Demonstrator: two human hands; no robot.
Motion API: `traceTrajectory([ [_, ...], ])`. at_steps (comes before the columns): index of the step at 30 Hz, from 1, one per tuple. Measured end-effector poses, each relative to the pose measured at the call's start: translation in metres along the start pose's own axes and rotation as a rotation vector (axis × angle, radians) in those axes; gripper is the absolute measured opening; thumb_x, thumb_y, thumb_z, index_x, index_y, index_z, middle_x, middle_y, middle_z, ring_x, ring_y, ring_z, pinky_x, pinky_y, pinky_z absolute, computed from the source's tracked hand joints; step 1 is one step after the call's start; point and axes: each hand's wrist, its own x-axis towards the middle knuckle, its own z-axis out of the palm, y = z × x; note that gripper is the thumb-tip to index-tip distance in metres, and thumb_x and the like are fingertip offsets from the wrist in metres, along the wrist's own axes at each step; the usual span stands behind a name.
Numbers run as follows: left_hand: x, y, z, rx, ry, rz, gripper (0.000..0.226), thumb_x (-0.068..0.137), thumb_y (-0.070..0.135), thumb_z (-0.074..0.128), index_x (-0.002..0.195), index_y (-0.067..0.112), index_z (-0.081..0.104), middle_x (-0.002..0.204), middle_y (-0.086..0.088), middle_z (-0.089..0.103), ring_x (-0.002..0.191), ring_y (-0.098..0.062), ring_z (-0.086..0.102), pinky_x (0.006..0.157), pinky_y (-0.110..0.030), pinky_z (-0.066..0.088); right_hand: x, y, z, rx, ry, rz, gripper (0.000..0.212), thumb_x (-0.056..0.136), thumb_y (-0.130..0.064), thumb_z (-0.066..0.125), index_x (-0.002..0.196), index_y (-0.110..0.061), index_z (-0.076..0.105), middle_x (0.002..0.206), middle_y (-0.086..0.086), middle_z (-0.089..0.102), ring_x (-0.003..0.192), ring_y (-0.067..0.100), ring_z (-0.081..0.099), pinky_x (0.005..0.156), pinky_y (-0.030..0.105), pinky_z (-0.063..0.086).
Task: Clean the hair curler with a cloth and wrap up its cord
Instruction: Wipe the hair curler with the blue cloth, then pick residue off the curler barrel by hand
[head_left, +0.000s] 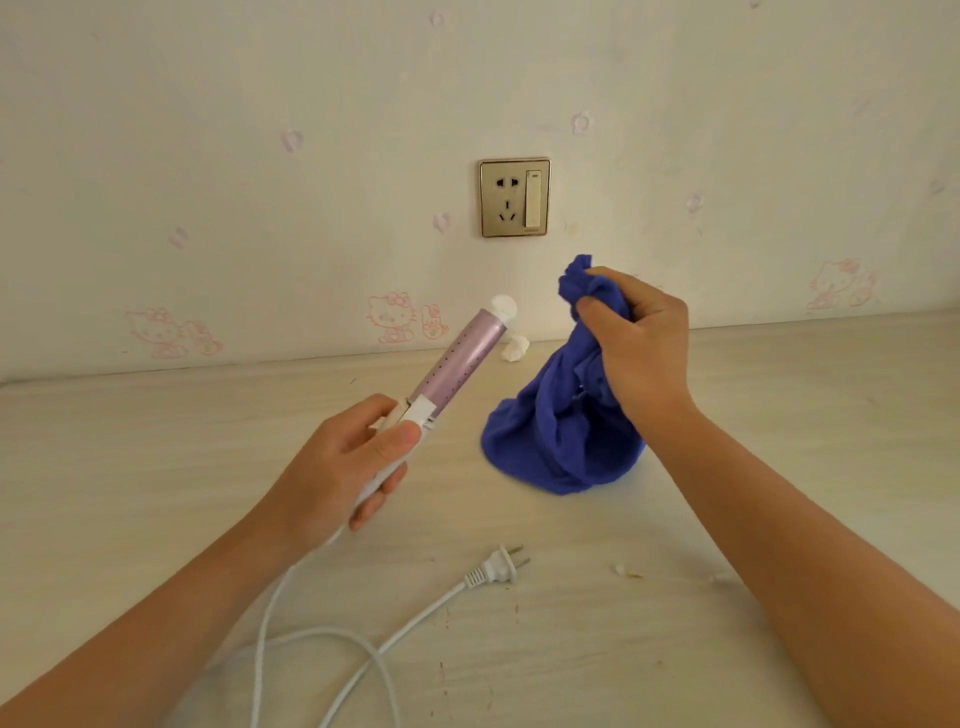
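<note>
- Hair curler (457, 364): handle gripped in closed left hand (343, 462); barrel's long axis runs up and right, tip toward the cloth.
- Cloth (561, 431): bunched in closed right hand (639, 338), just right of barrel, hem touching table (156, 467).
- Cord (332, 649): loose on table, plug (496, 566) unplugged.

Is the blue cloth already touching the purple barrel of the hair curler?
Apart. The head view shows bare wall and table between the blue cloth, bunched in the right hand, and the purple barrel held up by the left hand.
</note>
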Motion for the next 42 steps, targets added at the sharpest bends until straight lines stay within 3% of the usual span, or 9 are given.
traceTrajectory([
  [5, 0.003, -0.016, -0.027, 0.711, 0.076, 0.013, 0.048, 0.071, 0.076, 0.07, 0.107, 0.045, 0.061, 0.078, 0.01, 0.071, 0.058, -0.013, 0.06, 0.054, -0.03, 0.046, 0.011, 0.012, -0.011, -0.234, -0.024, 0.015, 0.015, 0.086, -0.025, 0.068, 0.095, -0.036, 0.065, 0.081, 0.005, 0.07, 0.077, 0.024, 0.066, 0.071, 0.041, 0.057],
  [11, 0.012, -0.034, -0.035, 0.902, 0.008, -0.061, 0.068, 0.054, 0.091, 0.065, 0.103, 0.044, 0.061, 0.097, 0.02, 0.063, 0.084, -0.001, 0.06, 0.075, -0.033, 0.051, 0.008, 0.037, -0.005, -0.515, -0.408, 0.297, 0.015, 0.081, -0.028, 0.065, 0.068, -0.022, 0.069, 0.06, -0.01, 0.066, 0.06, 0.009, 0.062, 0.068, 0.032, 0.052],
  [15, 0.012, -0.035, -0.04, 0.876, 0.062, -0.058, 0.075, 0.052, 0.1, 0.056, 0.103, 0.045, 0.059, 0.098, 0.022, 0.058, 0.084, 0.003, 0.057, 0.069, -0.026, 0.044, 0.008, 0.048, 0.0, -0.61, -0.486, 0.402, 0.03, 0.083, -0.042, 0.058, 0.063, -0.02, 0.066, 0.059, -0.004, 0.062, 0.063, 0.016, 0.057, 0.071, 0.04, 0.049],
  [19, 0.012, -0.022, -0.034, 0.87, 0.219, 0.073, 0.044, 0.079, 0.068, 0.069, 0.108, 0.036, 0.062, 0.096, 0.018, 0.057, 0.086, -0.003, 0.057, 0.069, -0.027, 0.043, 0.003, 0.046, -0.004, -0.578, -0.44, 0.35, 0.022, 0.082, -0.044, 0.055, 0.074, -0.033, 0.073, 0.07, -0.008, 0.072, 0.073, 0.015, 0.066, 0.082, 0.045, 0.057],
  [25, -0.015, 0.033, 0.024, 0.715, 0.094, 0.239, 0.012, 0.086, 0.044, 0.071, 0.094, 0.034, 0.07, 0.083, 0.015, 0.065, 0.083, -0.009, 0.063, 0.067, -0.025, 0.044, -0.002, 0.022, -0.03, -0.555, -0.346, 0.221, 0.025, 0.094, -0.041, 0.065, 0.116, -0.033, 0.071, 0.118, -0.012, 0.066, 0.108, 0.01, 0.062, 0.096, 0.032, 0.051],
  [28, -0.037, 0.045, 0.077, 0.718, -0.11, 0.267, 0.028, 0.082, 0.059, 0.056, 0.093, 0.037, 0.069, 0.083, 0.019, 0.063, 0.088, -0.005, 0.06, 0.073, -0.023, 0.047, -0.021, -0.011, -0.069, -0.549, -0.265, 0.101, 0.008, 0.09, -0.032, 0.067, 0.092, -0.03, 0.075, 0.1, -0.014, 0.071, 0.092, -0.001, 0.064, 0.078, 0.019, 0.048],
  [31, -0.042, 0.04, 0.116, 0.831, -0.249, 0.283, 0.029, 0.091, 0.059, 0.055, 0.108, 0.039, 0.067, 0.095, 0.02, 0.06, 0.093, -0.002, 0.055, 0.083, -0.026, 0.046, -0.067, -0.038, -0.103, -0.591, -0.457, 0.062, 0.013, 0.085, -0.023, 0.071, 0.074, -0.028, 0.075, 0.082, -0.013, 0.071, 0.074, 0.001, 0.063, 0.066, 0.011, 0.042],
  [36, -0.027, 0.027, 0.155, 0.859, -0.243, 0.336, 0.044, 0.097, 0.053, 0.057, 0.137, 0.038, 0.059, 0.122, 0.016, 0.058, 0.114, -0.006, 0.05, 0.088, -0.022, 0.037, -0.127, -0.038, -0.146, -0.812, -0.687, 0.126, 0.016, 0.086, -0.027, 0.075, 0.101, -0.032, 0.075, 0.1, -0.017, 0.064, 0.096, 0.004, 0.056, 0.081, 0.011, 0.038],
  [42, -0.022, 0.017, 0.183, 0.846, -0.161, 0.338, 0.013, 0.099, 0.032, 0.062, 0.099, 0.027, 0.075, 0.099, 0.01, 0.065, 0.096, -0.013, 0.056, 0.077, -0.03, 0.046, -0.14, -0.023, -0.152, -0.873, -0.609, 0.093, 0.003, 0.091, -0.024, 0.073, 0.089, -0.027, 0.072, 0.09, -0.015, 0.057, 0.09, 0.007, 0.051, 0.082, 0.023, 0.041],
])
